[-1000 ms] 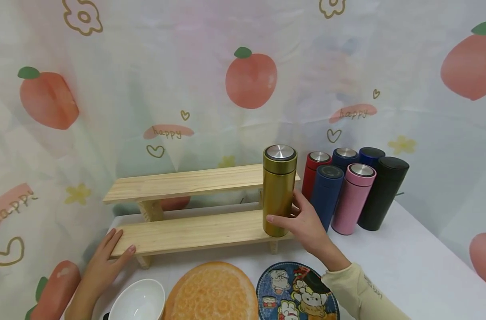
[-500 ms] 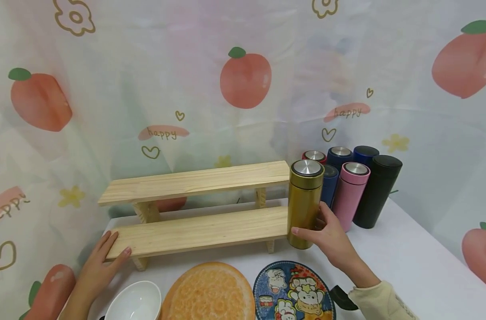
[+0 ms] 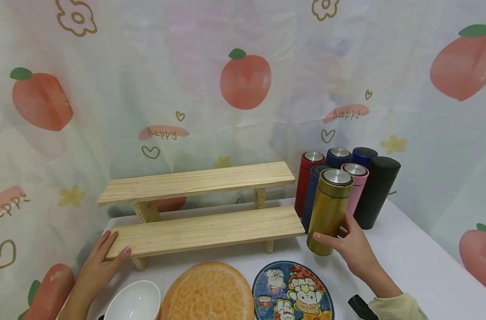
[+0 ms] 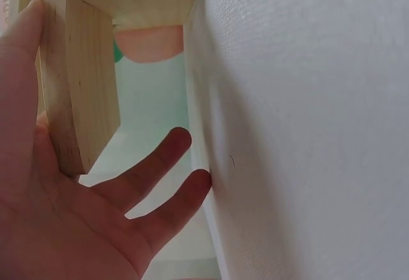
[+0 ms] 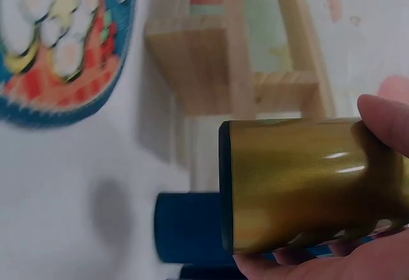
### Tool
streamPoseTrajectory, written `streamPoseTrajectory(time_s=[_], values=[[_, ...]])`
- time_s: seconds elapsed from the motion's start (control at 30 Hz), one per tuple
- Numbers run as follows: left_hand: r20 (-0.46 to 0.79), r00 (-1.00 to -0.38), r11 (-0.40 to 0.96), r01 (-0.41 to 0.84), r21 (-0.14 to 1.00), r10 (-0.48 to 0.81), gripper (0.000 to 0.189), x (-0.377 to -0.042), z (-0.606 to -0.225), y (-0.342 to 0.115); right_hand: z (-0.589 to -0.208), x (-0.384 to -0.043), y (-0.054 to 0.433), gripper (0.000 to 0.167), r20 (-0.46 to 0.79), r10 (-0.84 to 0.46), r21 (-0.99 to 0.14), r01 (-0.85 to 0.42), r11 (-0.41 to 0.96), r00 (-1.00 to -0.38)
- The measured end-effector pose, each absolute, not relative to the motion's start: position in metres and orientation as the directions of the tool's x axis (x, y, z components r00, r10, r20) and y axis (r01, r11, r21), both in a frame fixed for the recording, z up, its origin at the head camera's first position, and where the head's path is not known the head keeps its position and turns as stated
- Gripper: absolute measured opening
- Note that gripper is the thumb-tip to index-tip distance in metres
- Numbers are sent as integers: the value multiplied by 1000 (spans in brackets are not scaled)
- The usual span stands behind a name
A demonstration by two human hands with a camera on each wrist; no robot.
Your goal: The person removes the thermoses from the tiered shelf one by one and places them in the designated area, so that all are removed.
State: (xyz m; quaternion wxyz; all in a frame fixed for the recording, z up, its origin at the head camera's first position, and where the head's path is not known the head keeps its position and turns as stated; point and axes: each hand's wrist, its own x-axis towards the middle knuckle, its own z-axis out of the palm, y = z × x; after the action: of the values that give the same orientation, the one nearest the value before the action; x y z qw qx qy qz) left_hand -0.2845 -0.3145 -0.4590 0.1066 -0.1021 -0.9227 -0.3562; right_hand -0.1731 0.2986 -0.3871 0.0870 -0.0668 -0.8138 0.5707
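Note:
My right hand (image 3: 356, 249) grips a gold thermos flask (image 3: 331, 213) with a silver-topped lid, thumb on one side and fingers round the other. The flask leans slightly; in the right wrist view its dark base (image 5: 225, 187) hangs clear of the tabletop, apart from its shadow. It stands in front of blue and pink flasks and partly hides them. My left hand (image 3: 97, 271) rests on the left end of the lower board of a two-tier wooden shelf (image 3: 211, 231). In the left wrist view, two straight fingers (image 4: 172, 206) extend below the board, touching no wood.
Behind the gold flask stand a red flask (image 3: 303, 191), a black flask (image 3: 376, 191), a pink flask (image 3: 359, 175) and several blue ones. In front lie a white bowl (image 3: 133, 302), a round orange-brown mat (image 3: 209, 293) and a round cartoon mat (image 3: 295, 289). A patterned cloth hangs behind.
My right hand has carried the gold flask right and down, from before the shelf's right end to before the blue and pink flasks. My left hand stays on the shelf.

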Motion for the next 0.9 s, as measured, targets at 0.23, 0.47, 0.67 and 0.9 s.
streamPoseTrajectory(time_s=[0.23, 0.47, 0.67, 0.9], values=[[253, -960, 737, 256, 626, 118, 79, -284, -457, -312, -402, -177, 313, 106, 16, 233, -923, 75, 378, -972], [208, -970, 740, 229, 632, 123, 82, -282, -451, -313, -415, -183, 321, 106, -12, 230, -927, 97, 361, -973], [223, -964, 725, 258, 638, 146, 81, -276, -437, -314, -424, -185, 326, 108, -25, 232, -925, 111, 364, -972], [339, -930, 752, 322, 575, 140, 74, -263, -408, -317, -431, -188, 331, 109, -37, 227, -921, 121, 371, -973]])
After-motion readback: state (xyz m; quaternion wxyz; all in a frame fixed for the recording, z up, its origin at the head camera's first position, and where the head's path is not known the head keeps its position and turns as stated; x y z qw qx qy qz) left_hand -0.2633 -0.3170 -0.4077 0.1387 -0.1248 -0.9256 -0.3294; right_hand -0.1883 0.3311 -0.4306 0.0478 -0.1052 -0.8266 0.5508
